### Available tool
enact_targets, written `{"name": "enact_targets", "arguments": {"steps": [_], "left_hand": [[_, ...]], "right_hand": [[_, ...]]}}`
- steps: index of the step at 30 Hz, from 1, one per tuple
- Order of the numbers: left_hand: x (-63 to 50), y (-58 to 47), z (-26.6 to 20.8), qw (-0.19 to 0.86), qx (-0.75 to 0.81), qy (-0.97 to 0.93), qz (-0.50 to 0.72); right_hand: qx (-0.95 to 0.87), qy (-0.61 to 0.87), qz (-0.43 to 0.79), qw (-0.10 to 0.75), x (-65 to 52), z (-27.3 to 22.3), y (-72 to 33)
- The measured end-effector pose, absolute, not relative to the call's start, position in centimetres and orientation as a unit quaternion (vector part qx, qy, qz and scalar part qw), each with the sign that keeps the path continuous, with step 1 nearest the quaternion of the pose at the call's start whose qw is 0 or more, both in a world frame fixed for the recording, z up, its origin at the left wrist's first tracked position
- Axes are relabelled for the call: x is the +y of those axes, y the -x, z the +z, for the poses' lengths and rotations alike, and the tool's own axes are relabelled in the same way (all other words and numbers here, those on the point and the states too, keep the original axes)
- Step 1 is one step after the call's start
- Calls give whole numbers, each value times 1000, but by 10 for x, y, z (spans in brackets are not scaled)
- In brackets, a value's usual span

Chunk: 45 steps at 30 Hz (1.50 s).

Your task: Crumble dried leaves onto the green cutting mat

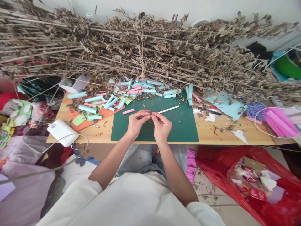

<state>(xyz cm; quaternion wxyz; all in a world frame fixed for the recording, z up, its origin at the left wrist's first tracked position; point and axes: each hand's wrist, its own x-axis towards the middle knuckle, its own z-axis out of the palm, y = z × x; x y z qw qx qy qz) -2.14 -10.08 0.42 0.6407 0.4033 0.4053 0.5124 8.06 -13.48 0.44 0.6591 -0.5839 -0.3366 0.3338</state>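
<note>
Over the dark green cutting mat [185, 128], my left hand [135, 125] and my right hand [162, 126] meet at the fingertips. Both are pinched closed on a small dark bit, perhaps dried leaf, too small to name surely. Just beyond the right fingers lies a thin white stick [169, 109], its near end close to them. A short pink paper roll [128, 111] rests left of the fingertips. Crumbs of dried leaf are scattered on the mat. Blue and pink paper rolls [141, 89] are heaped along its far edge.
A large bundle of dried stalks [141, 47] spans the back. More blue rolls [87, 109] lie on orange paper [72, 116] at left, near a white corded device [63, 132]. At right are a dark pen [210, 110], blue paper [227, 102] and purple yarn [255, 111]. A red rubbish bag [216, 163] hangs below.
</note>
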Motion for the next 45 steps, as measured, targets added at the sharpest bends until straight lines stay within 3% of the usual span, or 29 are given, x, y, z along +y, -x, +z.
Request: {"name": "enact_targets", "arguments": {"steps": [10,17,31,45], "left_hand": [[-101,21,5,672,420,-326,516],[-97,27,3,655,421,-373,505],[-94,28,6,658,414,-366,511],[-93,31,8,699,424,-353,455]], "right_hand": [[-510,604,159,592,-143,8,-76],[-493,592,270,577,-140,14,-89],[-515,556,315,571,-137,10,-98],[-451,596,255,613,-137,8,-87]]}}
